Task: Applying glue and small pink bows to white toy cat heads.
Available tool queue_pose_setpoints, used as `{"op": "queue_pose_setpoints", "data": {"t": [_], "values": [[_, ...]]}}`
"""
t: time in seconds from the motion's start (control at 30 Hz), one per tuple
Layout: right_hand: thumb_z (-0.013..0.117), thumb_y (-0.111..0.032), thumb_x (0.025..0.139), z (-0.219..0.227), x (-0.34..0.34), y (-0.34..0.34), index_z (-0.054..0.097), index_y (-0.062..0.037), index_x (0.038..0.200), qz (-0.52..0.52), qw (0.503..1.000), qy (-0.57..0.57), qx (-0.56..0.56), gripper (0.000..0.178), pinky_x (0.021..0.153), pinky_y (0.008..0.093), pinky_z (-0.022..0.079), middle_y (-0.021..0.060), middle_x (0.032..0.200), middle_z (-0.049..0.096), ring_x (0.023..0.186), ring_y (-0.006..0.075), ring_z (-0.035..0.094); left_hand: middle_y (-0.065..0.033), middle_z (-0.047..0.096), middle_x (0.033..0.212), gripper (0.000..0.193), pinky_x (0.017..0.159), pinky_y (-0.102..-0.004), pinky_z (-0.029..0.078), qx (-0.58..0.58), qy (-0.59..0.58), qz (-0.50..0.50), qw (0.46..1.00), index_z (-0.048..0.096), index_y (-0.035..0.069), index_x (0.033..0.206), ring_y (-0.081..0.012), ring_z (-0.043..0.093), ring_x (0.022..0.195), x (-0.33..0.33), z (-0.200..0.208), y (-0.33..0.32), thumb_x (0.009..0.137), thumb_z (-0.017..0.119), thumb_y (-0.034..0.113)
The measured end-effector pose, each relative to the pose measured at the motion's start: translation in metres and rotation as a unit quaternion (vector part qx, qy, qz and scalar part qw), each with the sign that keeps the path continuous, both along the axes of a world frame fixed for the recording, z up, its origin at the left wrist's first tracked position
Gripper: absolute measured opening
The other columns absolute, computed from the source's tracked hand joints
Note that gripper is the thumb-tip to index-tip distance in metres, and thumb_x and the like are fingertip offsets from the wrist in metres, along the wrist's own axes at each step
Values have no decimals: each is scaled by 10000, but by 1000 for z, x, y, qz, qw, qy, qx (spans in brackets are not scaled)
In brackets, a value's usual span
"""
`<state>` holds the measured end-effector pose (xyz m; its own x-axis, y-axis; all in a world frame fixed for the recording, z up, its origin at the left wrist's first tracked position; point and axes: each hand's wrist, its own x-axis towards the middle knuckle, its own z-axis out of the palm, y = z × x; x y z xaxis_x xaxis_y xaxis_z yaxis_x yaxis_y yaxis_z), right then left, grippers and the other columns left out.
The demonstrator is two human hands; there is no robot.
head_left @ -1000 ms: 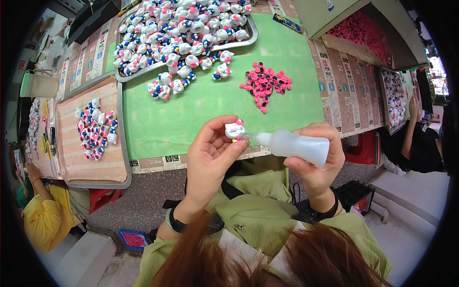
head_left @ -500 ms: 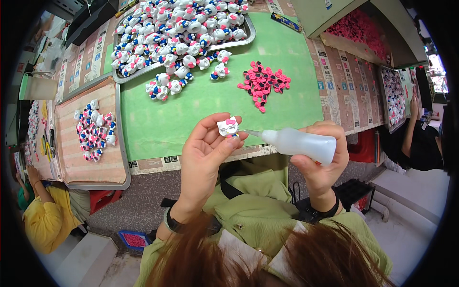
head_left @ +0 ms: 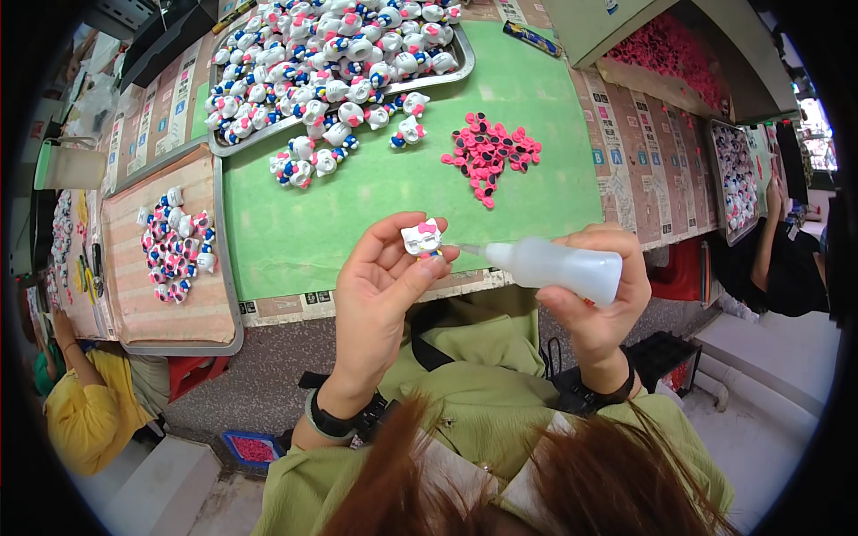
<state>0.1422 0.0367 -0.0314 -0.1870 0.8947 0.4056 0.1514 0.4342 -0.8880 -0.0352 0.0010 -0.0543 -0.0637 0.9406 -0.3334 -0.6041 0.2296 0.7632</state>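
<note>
Between the thumb and fingers of my left hand is a small white cat figurine with a pink bow, its face turned up. My right hand is wrapped round a translucent white squeeze bottle, tilted sideways. The bottle's thin nozzle tip points left, close to the figurine's right side; whether it touches I cannot tell. Beyond my hands, a pile of small pink pieces with dark ovals lies on the green mat.
A metal tray heaped with figurines stands at the back, several spilling onto the mat. At left, a lined tray bears more figurines. A dark tube lies behind the pink pieces; a box of pink parts is back right. People sit at both sides.
The bottle and its nozzle have shifted slightly left with my right hand. The figurine has moved a little left and its face is tipped slightly differently.
</note>
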Motion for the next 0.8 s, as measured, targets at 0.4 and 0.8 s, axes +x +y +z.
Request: {"op": "queue_pose_setpoints", "data": {"t": [0.4,0.8], "values": [[585,19,730,-45,34,65,330,-15,975,-199,957,171,-127,356,649,225,427,93,851,528,758,121,521,-152,503,1073,353,773,-253,464,-11,22,35,999,392,-4,1116,-170,551,886,-4,-11,4,779,496,-24],[582,-9,693,-47,1,39,526,-2,776,-7,982,-190,-14,100,654,306,414,94,737,528,722,221,518,-149,510,1063,350,761,-247,459,-28,22,16,999,399,-2,1104,-168,555,869,-2,-17,6,773,510,-18]]}}
